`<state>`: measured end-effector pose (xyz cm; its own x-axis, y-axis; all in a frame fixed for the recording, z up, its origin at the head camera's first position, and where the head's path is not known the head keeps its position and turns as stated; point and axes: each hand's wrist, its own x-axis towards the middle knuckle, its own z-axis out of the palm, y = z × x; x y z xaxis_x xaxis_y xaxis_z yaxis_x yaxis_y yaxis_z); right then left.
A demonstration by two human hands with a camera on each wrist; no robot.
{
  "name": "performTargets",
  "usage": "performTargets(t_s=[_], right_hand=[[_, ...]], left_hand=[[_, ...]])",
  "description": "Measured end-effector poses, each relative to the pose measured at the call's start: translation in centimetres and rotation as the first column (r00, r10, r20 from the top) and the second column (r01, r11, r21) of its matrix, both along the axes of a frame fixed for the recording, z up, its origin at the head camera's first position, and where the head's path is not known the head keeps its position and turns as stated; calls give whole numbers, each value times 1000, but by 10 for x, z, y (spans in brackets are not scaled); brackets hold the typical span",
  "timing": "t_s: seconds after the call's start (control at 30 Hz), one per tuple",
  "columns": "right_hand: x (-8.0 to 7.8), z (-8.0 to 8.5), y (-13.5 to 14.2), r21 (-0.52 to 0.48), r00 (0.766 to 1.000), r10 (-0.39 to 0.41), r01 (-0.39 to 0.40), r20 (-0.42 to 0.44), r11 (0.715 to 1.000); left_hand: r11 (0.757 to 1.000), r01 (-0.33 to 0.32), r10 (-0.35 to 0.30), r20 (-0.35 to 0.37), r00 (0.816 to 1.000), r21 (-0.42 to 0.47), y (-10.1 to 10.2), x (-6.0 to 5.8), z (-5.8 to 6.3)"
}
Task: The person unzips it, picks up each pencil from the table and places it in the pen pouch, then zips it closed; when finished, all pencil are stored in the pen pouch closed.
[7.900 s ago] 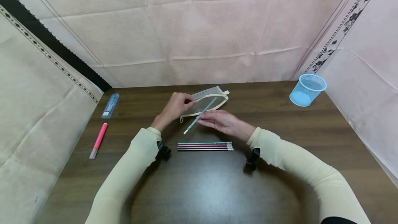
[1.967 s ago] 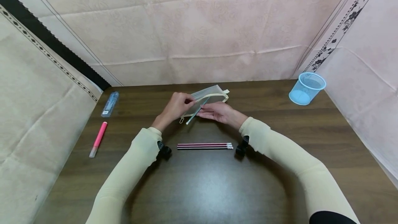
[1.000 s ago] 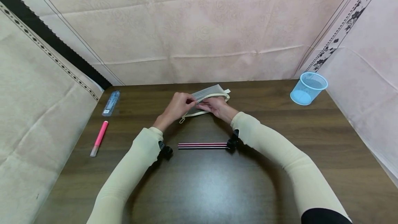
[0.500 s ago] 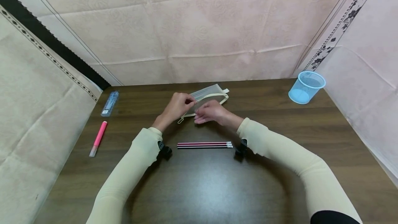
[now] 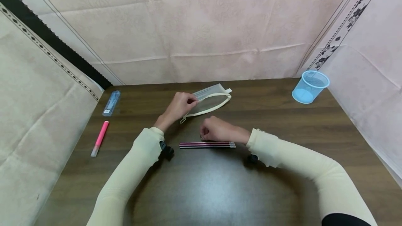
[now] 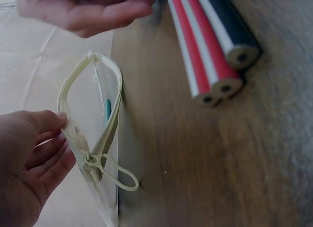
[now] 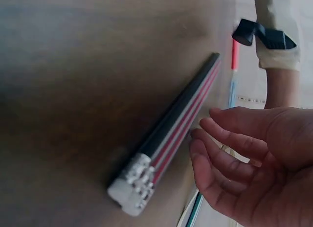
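Note:
My left hand (image 5: 179, 108) pinches the rim of a pale see-through zip pouch (image 5: 216, 108), whose mouth gapes toward me. In the left wrist view, thumb and fingers grip its cream edging beside the zip pull loop (image 6: 128, 184), and a teal pencil (image 6: 107, 110) shows inside. Three striped pencils (image 5: 204, 145), two red and white and one black and white, lie side by side on the table. Just beyond them is my right hand (image 5: 220, 129), fingers loosely bent and holding nothing. The right wrist view has the pencils' white eraser ends (image 7: 132, 190) close by.
A pink marker (image 5: 99, 138) and a clear blue flat case (image 5: 111, 104) lie at the table's left side. Near the far right corner stands a translucent blue cup (image 5: 309, 88). Cloth walls border the table's back and sides.
Earlier my right hand put light blue pencils into the pouch. It has since come out with nothing in it and moved down toward the striped pencils. My left hand stays at the rim.

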<state>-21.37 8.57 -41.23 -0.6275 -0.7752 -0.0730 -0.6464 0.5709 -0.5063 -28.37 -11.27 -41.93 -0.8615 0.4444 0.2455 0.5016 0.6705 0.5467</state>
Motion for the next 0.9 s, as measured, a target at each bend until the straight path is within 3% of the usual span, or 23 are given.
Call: performTargets(t_s=[0.2,0.9], right_hand=[[9,-2,7,8,1000,12,-12,3,1000],[14,-6,15,-4,998,-20,21,61,1000]], left_hand=[[1000,-1,2,8,1000,-11,0,-1,-1],[1000,-16,16,-5,1000,-18,2,1,1]])
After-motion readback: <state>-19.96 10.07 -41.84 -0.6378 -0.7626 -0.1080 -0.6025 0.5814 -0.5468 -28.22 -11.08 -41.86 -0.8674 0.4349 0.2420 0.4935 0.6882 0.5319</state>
